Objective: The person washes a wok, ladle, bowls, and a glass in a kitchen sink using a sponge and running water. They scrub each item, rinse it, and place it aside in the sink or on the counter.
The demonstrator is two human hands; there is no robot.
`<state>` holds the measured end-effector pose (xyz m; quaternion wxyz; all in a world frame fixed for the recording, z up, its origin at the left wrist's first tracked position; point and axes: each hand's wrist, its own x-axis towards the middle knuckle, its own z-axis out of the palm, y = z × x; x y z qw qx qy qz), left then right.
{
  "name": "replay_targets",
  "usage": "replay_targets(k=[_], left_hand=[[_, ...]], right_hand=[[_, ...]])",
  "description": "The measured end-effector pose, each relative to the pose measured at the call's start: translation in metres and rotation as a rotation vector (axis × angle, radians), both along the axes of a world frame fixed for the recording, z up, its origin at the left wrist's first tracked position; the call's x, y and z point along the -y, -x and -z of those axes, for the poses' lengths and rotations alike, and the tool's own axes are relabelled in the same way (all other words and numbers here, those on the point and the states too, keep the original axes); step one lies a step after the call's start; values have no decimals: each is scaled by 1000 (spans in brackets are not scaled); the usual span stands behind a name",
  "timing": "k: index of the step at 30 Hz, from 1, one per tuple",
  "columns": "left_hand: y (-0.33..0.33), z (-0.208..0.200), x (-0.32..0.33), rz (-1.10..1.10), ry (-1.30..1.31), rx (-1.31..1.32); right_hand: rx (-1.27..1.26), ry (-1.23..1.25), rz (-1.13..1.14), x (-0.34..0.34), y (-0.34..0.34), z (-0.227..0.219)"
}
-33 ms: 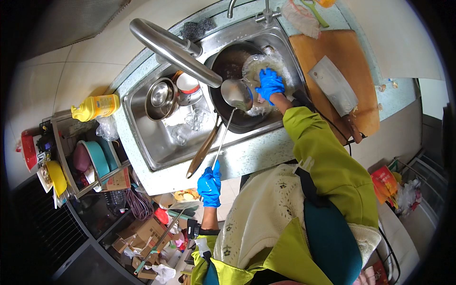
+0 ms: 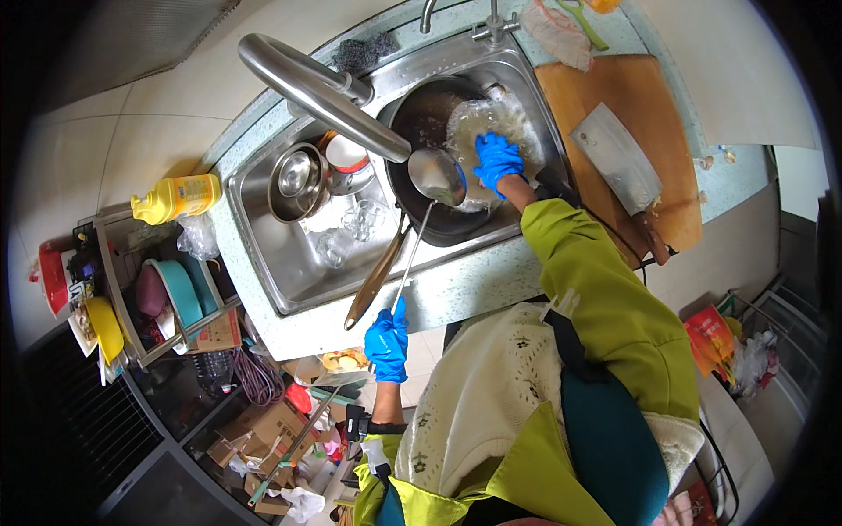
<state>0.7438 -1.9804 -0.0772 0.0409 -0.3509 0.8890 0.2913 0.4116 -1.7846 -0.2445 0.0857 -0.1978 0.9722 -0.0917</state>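
In my left hand (image 2: 386,344), gloved in blue, is the long thin handle of a metal ladle (image 2: 436,176). Its bowl rests over the dark wok (image 2: 412,197) in the right sink basin, beneath the tap. The wok's brown handle (image 2: 377,279) slopes over the sink's front rim. Inside the wok's right side, frothy water (image 2: 469,123) bubbles up around a pale round shape I cannot make out. Over that froth is my right hand (image 2: 498,159), also in a blue glove, fingers bunched and pointing downward. Whatever lies under those fingers is hidden.
Metal bowls (image 2: 296,182), a white bowl with a red band (image 2: 345,154) and clear glassy items (image 2: 346,232) sit in the left basin. A cleaver (image 2: 617,158) lies on the wooden board (image 2: 553,83). The tap (image 2: 324,96) overhangs the wok. A yellow bottle (image 2: 180,198) lies left.
My right hand has shifted slightly down in the view, and the froth around it has changed shape. The left hand and ladle look the same.
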Motion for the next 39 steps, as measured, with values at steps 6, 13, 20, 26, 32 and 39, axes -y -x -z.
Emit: replay_targets(k=[6,13,20,26,32,39], left_hand=[[-16,24,7,-94,-104,-38],[-2,24,2,-138,-124,60],[21,6,-6,68,-43,125],[23,0,-12,90,126,-26],[12,-3,-12,114,244,155],[30,0,-17,69,-87,-36]], right_hand=[[57,-195,-140,6,2,26],[756,401,189,-8,-7,-3],[272,1119,-40,3,-39,-102],[780,1451,-78,40,-15,-115],[1117,1417,348,31,-7,-114],[1470,1843,836,29,-29,-48]])
